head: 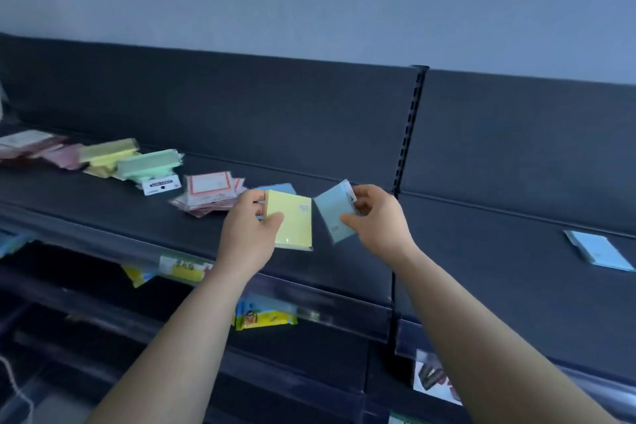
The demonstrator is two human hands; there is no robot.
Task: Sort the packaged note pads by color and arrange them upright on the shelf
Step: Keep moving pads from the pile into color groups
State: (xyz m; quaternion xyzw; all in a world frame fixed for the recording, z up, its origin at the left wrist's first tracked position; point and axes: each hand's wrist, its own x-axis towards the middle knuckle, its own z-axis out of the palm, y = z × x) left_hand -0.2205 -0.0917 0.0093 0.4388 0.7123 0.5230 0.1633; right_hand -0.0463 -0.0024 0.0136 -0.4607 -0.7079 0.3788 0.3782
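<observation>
Far to the left of the left hand, pink packaged pads (31, 148) lie flat on the dark shelf (447, 241). Next to them, nearer the hand, sit a yellow pad stack (108, 155) and a green pad stack (148, 165). A white label card (161, 185) leans at the green stack's front; its black band carries pale lettering too blurred to read. Just left of the left hand lies a loose heap of red-bordered label packs (210, 194).

The left hand (251, 234) grips a packaged yellow note pad (292, 220) above the shelf. The thumb lies across the pad's lower left front and the fingers curl behind its left edge. The pad stands nearly upright, facing the camera. A few small blue printed lines sit near its upper right corner, too small to read. Behind this hand and pad, a blue pad (278, 189) lies on the shelf, mostly hidden.

Just beside the yellow pad, without touching it, the right hand (377, 217) pinches a packaged blue note pad (332, 213) that is tilted off upright. The thumb presses its lower right front and the curled fingers hold its upper right edge. A tiny print mark near the pad's lower edge cannot be read.

Behind the right hand, a slotted upright post (411, 127) divides the back panel. Well to the right of that hand, another blue note pad (599, 251) lies flat on the shelf.

Below the hands, on a lower shelf, hangs a yellow-and-blue packet (265, 315) with a cartoon figure.
</observation>
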